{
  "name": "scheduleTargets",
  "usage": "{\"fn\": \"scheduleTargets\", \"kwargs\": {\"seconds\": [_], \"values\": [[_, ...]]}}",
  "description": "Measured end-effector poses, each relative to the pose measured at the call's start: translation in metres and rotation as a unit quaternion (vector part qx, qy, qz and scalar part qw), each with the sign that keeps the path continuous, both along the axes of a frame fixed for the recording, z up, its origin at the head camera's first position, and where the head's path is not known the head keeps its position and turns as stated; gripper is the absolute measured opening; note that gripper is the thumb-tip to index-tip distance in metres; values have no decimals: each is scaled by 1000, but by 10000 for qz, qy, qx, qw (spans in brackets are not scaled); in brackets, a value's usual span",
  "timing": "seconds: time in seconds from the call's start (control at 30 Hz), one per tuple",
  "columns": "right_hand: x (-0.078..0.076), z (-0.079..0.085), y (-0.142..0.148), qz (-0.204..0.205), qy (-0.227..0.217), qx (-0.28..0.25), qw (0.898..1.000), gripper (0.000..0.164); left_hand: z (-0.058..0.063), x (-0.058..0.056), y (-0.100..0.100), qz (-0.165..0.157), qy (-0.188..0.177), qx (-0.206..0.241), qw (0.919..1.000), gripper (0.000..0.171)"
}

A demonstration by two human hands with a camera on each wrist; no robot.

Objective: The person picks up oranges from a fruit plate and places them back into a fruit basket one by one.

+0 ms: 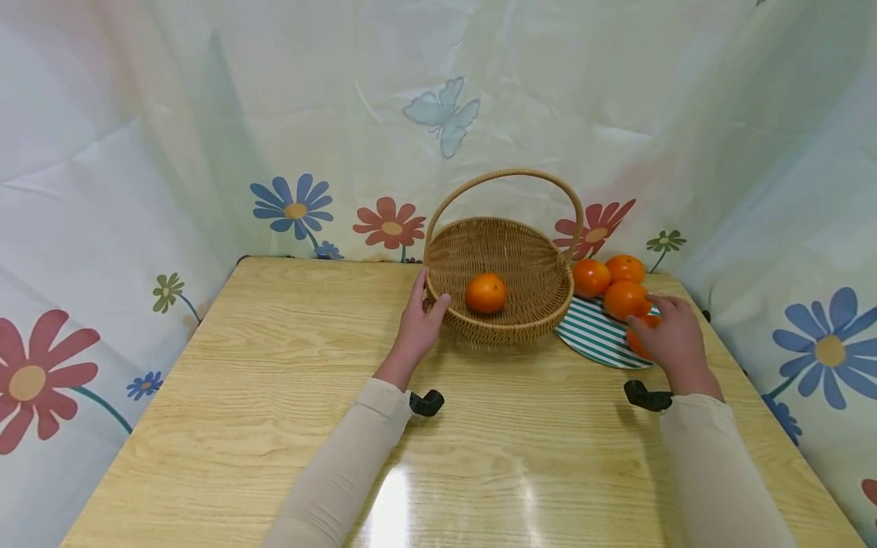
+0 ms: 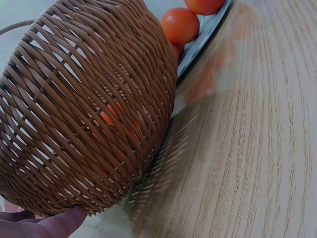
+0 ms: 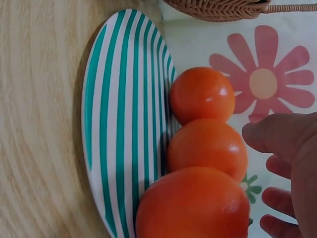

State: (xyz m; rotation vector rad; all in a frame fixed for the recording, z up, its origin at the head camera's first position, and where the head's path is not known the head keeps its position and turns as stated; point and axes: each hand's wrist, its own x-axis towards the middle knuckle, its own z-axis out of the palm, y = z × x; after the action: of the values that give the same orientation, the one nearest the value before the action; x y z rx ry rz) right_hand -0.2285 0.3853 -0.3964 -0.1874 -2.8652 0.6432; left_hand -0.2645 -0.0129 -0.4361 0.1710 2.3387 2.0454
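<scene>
A brown wicker basket (image 1: pixel 500 331) with a tall arched handle stands tilted toward me, one orange (image 1: pixel 486 293) inside it. My left hand (image 1: pixel 419 323) grips the basket's left rim; in the left wrist view its fingertips (image 2: pixel 72 220) press against the weave. Several oranges (image 1: pixel 626 300) lie on a green-and-white striped plate (image 1: pixel 596 335) to the right of the basket. My right hand (image 1: pixel 674 339) hovers over the plate's right side, thumb and fingers spread around the nearest orange (image 1: pixel 640 339), which it partly hides. In the right wrist view the fingers hold nothing.
The wooden table (image 1: pixel 274 380) extends in front and to the left. A flowered cloth (image 1: pixel 329 114) hangs behind the basket and along both sides. Black wrist mounts (image 1: pixel 428 403) stick out from the cuffs of both sleeves.
</scene>
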Motion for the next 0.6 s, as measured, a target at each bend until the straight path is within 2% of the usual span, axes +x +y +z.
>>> {"fn": "scheduleTargets", "kwargs": {"seconds": [0.37,0.6], "values": [[3,-10,7,37,-345,-20,9994,69,-3,-3,0,-28,23,-36,10000,68],[5,-13,8,7,-603,11,9982,72,1,-1,0,-21,27,43,10000,68]]}}
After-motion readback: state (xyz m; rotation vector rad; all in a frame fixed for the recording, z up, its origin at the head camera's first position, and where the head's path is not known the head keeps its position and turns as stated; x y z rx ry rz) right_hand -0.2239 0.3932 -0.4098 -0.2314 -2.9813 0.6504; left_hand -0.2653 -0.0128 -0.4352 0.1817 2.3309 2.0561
